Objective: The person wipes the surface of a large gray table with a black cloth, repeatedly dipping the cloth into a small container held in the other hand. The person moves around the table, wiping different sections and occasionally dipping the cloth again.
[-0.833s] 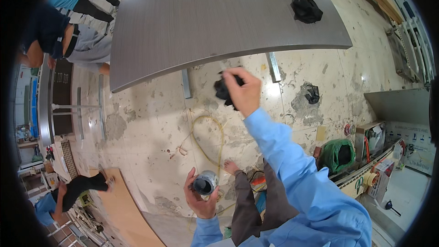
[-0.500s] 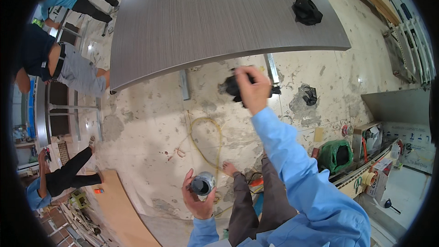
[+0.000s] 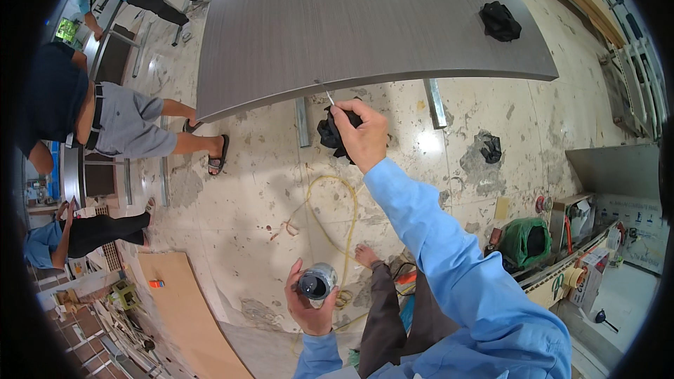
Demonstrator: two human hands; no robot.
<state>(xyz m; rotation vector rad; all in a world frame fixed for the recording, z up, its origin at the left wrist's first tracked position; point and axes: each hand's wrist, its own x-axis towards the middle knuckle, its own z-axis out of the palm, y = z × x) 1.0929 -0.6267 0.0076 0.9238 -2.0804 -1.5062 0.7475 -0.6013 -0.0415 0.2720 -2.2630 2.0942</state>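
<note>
In my left hand (image 3: 309, 302) is a small clear jar (image 3: 318, 281), its mouth up and something dark inside; fingers and thumb wrap round it. My right hand (image 3: 364, 133) pinches a slim pale stick (image 3: 330, 96) with a dark tip, like a fine brush. That tip is at the near edge of a grey-brown wood-grain tabletop (image 3: 365, 28), seemingly touching it. A crumpled black cloth (image 3: 330, 137) hangs below the same hand, apparently held in its lower fingers, which are partly hidden.
Another black crumpled bundle (image 3: 500, 21) lies on the tabletop's right. Metal legs (image 3: 434, 103) show beneath. A yellow hose (image 3: 351, 203) loops on the stained floor. At right stand a green bag (image 3: 526, 242) and boxes. Several people stand at left, one in sandals (image 3: 219, 155) near the table corner.
My right hand has moved left and brought the stick's tip to the table edge, carrying the black cloth along. The view has shifted slightly. A person at left has stepped closer to the table.
</note>
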